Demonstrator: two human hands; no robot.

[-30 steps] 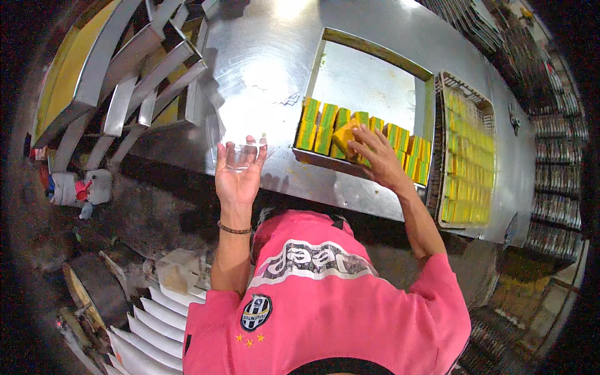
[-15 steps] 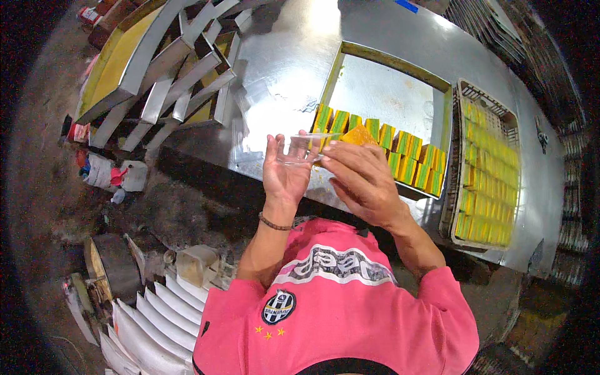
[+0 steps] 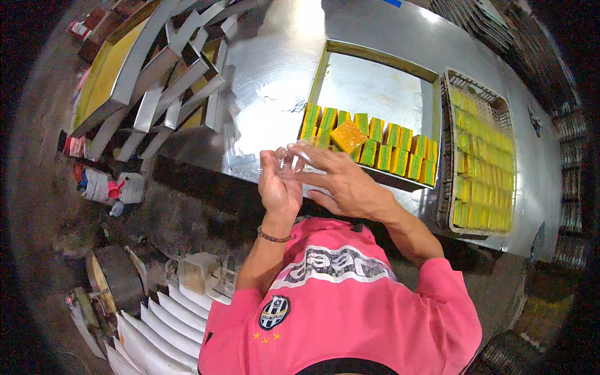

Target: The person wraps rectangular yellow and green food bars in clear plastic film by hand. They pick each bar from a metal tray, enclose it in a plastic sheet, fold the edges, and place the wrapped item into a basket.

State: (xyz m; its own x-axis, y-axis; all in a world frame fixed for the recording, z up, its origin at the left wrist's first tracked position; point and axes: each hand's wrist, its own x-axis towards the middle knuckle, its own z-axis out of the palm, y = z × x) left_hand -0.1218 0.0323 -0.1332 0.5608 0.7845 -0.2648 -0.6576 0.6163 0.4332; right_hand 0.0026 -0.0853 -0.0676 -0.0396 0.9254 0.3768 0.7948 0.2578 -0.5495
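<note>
A thin sheet of clear plastic film (image 3: 292, 164) is between my hands, in front of the metal tray. My left hand (image 3: 279, 190) is turned palm up with its fingers curled, and the film lies across them. Over it reaches my right hand (image 3: 344, 181), fingertips pinching at the film beside the left fingers. Just beyond my right hand, an orange-topped cake square (image 3: 349, 135) rests tilted on rows of upright yellow-and-green cake pieces (image 3: 392, 159). These rows fill the near side of the shallow metal tray (image 3: 381, 55).
A plastic crate (image 3: 449, 150) of wrapped yellow-green pieces stands at the right of the metal table (image 3: 256, 75). Empty metal frames (image 3: 156, 100) are stacked at the left. Scissors (image 3: 534, 122) lie past the crate. White sheets (image 3: 165, 325) stand at the lower left.
Both hands have drawn nearer together and slightly down, bunching the film that was stretched between them. The orange cake square, partly hidden before, now shows fully.
</note>
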